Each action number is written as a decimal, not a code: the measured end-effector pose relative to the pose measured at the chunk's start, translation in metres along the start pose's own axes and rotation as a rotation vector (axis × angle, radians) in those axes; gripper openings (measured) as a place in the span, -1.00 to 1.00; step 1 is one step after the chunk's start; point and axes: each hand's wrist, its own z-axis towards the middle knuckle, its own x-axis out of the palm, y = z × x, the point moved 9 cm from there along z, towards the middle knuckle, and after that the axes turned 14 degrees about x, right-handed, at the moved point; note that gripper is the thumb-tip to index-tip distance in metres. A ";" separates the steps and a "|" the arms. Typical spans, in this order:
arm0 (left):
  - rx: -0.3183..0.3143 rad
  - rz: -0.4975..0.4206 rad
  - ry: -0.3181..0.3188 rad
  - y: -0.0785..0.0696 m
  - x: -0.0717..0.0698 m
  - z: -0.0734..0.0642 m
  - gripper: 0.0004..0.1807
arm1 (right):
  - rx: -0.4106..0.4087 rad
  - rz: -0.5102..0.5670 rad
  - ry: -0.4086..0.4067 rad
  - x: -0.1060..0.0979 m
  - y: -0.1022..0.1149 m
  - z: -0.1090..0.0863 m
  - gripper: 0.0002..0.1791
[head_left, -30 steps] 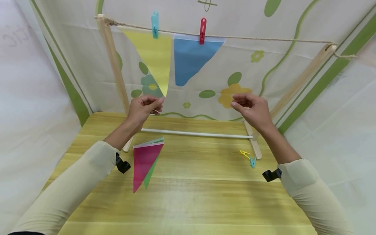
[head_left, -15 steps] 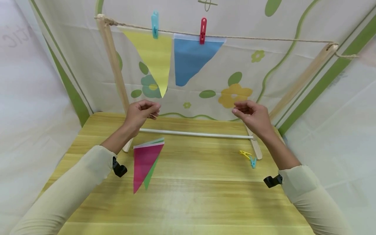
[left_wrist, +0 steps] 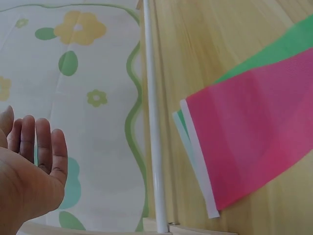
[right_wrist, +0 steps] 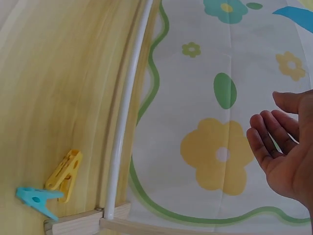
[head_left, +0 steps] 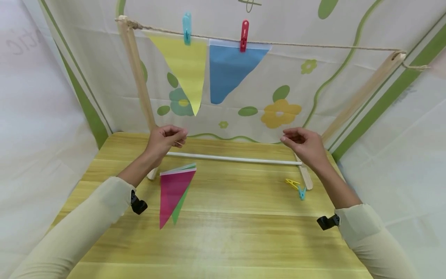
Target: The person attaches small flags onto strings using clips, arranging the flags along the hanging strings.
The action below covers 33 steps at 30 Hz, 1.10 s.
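The left hand [head_left: 163, 144] and the right hand [head_left: 307, 145] have both come lower in the frame since a second ago, and the left is now clear of the tip of the yellow flag [head_left: 184, 64], which it was beside. Both are loosely open, fingers gently bent, holding nothing; each hangs in the air near the middle height of the frame. The yellow flag and a blue flag [head_left: 233, 69] hang at upper centre from a string [head_left: 324, 46], under a light blue peg [head_left: 187, 31] and a red peg [head_left: 244, 37]. On the bench [head_left: 223, 240], left of centre, a pink flag [head_left: 174, 193] lies over a green flag [head_left: 180, 209]. A yellow peg [head_left: 292, 183] and a turquoise peg [head_left: 302, 193] lie at centre right, near the foot of the wooden frame [head_left: 137, 73], whose white rod [head_left: 233, 158] crosses the middle. Behind is a white cloth wall [head_left: 258, 91] printed with flowers.
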 end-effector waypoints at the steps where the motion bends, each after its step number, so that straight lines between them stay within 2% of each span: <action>1: -0.006 0.009 0.006 0.002 -0.001 -0.001 -0.74 | 0.006 -0.004 0.001 0.000 -0.003 -0.001 -0.59; 14: -0.069 0.077 0.030 0.025 -0.009 -0.013 -0.52 | 0.113 -0.050 0.025 -0.003 -0.043 -0.010 -0.53; 23: -0.083 0.119 0.034 0.035 -0.012 -0.019 -0.58 | 0.128 -0.067 0.054 0.001 -0.069 -0.017 -0.52; 33: -0.116 0.160 0.057 0.045 -0.013 -0.029 -0.50 | 0.204 -0.135 0.078 0.008 -0.099 -0.026 -0.48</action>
